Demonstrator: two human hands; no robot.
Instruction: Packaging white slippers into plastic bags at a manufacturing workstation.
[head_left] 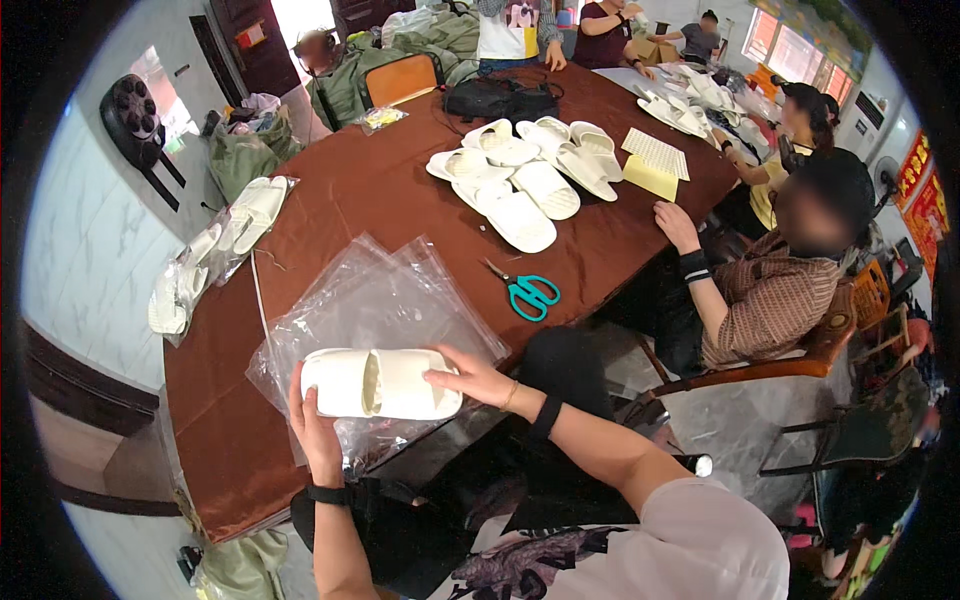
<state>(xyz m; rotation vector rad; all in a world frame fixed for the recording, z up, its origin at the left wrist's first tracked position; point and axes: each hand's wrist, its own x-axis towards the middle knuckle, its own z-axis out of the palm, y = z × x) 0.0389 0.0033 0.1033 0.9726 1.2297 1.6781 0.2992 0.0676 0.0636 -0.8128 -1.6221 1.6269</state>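
Pinching its 2 ends, the left hand (316,432) and right hand (476,380) hold the white slipper (338,388), likely for balance, over clear bags (350,298).

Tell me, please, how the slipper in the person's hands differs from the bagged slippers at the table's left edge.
The held slipper is uncovered, whereas the bagged slippers sit in clear plastic. The held slipper is gripped between the left hand and right hand, while the bagged slippers lie at the table's edge, touched by neither. Both are off-white.
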